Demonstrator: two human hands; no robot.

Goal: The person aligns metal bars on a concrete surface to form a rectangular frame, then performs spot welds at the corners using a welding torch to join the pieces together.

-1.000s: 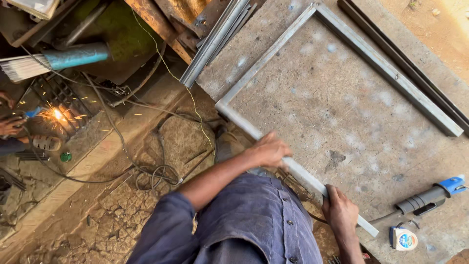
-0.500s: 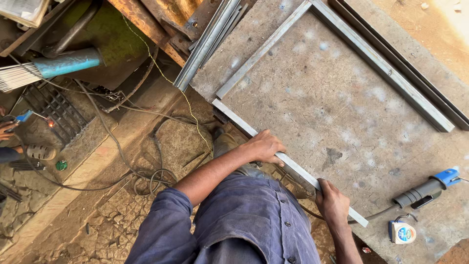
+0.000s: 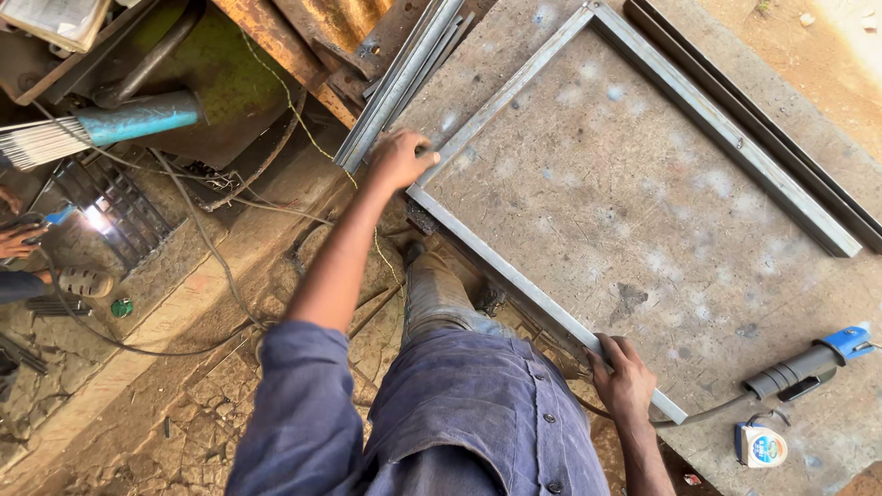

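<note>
A grey metal frame (image 3: 680,87) of square tube lies flat on a scuffed steel worktable (image 3: 634,211). My left hand (image 3: 400,158) is stretched out and closed over the frame's near-left corner. My right hand (image 3: 623,377) grips the near bar of the frame (image 3: 514,276) close to its right end. The frame's far bar and right bar rest on the table, untouched. My blue shirt and trousers fill the bottom of the view.
A blue-handled power tool (image 3: 808,363) and a small tape measure (image 3: 761,445) lie at the table's near-right. Long metal strips (image 3: 400,78) lean at the table's left edge. A pack of welding rods (image 3: 101,129) sits left. Another person's hands (image 3: 18,241) weld by a metal grille (image 3: 115,207).
My left hand has slid along the near bar from its middle up to the left corner. My right hand has stayed near the bar's right end.
</note>
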